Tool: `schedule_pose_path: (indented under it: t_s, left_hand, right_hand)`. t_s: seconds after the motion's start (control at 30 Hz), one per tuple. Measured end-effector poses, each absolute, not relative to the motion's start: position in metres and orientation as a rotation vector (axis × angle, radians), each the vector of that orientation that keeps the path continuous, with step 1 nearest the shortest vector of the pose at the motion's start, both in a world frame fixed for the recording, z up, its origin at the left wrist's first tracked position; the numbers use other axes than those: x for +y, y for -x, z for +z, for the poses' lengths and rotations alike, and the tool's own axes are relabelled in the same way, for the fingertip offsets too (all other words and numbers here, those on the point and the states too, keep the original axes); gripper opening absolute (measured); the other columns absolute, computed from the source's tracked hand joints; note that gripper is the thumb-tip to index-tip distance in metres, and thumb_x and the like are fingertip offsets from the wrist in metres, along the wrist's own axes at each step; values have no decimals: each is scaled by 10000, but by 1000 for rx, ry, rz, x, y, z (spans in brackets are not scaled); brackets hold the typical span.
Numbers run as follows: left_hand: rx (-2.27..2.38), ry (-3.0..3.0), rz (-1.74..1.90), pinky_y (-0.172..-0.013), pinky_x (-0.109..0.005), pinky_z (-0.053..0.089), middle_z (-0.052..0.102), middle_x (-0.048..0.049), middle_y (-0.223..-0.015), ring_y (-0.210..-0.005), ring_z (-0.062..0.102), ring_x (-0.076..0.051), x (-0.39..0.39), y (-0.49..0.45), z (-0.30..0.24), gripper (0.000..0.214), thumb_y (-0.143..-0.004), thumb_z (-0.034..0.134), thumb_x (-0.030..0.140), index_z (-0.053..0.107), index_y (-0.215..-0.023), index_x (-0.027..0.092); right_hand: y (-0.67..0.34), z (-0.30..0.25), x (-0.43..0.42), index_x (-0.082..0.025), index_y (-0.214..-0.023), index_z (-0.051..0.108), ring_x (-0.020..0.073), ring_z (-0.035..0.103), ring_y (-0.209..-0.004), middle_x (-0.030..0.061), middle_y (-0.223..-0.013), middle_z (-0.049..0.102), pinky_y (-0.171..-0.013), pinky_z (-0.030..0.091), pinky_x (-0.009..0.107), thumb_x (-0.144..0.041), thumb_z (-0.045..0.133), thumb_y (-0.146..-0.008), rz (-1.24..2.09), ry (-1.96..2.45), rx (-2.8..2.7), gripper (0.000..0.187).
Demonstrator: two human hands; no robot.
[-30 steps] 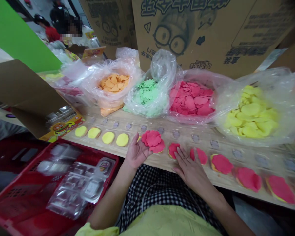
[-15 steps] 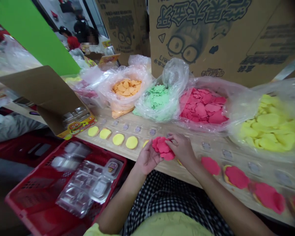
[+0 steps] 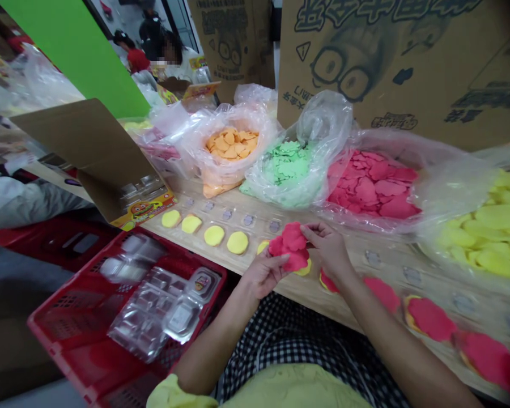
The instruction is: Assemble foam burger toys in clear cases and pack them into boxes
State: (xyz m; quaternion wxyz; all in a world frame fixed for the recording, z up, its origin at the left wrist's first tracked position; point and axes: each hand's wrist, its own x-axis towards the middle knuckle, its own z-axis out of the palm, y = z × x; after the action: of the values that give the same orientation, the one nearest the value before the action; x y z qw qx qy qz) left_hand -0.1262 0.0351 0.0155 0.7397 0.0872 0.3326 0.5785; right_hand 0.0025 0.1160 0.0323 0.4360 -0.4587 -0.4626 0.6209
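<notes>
My left hand holds a few thin red scalloped pieces that look soft, its thumb lying over their lower edge. The fingertips of my right hand pinch the top piece at its right edge, so both hands are on the red pieces. Beneath them runs a row of clear plastic trays along the table edge. To the left, yellow discs sit in the compartments; one more yellow disc shows partly below the red pieces. On the right, red scalloped pieces top the row, the nearer ones partly hidden by my right arm.
Behind the trays stand open plastic bags of orange, green, red and yellow pieces. A red crate with clear packs is at lower left, beside an open carton. Large cardboard boxes rise behind.
The red pieces have been raised and tilted more upright between my hands, and my right fingers now grip an upper edge. The view has shifted, so the surroundings sit farther right.
</notes>
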Motion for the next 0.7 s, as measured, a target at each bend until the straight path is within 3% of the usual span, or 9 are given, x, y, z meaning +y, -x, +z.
schedule_pose_path:
  t_s: [0.2,0.37,0.5,0.7]
  left_hand:
    - [808,-171,1290,-807,-319,507,657,-78,-959,-854,634,-197,35,138,14,465,-636,623,-33,566,-1063,141]
    - [887,-141,1400,-756,-258,529,667,-47,-911,-774,647,-143,32,164,20,549,-660,572,-65,519,-1147,181]
    - [917,-159,1445,-750,-248,534,663,-47,-938,-815,643,-149,30,176,22,549,-679,555,-60,505,-1165,191]
    - [923,-166,1456,-761,-249,533,661,-47,-947,-811,640,-134,28,180,17,509,-692,556,-45,518,-1146,181]
  right_hand:
    - [-14,36,122,-179,-790,583,132,565,-632,-6,-699,612,-606,459,264,-383,664,-679,1298,1140,-1224,246]
    - [-32,21,105,-187,-886,580,182,574,-775,45,-838,626,-695,445,317,-354,512,-830,841,1173,-1877,189]
    - [-36,8,83,-157,-973,584,215,533,-953,94,-1011,616,-819,381,359,-185,409,-885,323,932,-2510,198]
    - [-42,1,69,-175,-1074,564,206,461,-1083,53,-1157,572,-880,316,376,-94,363,-888,-4,747,-2778,285]
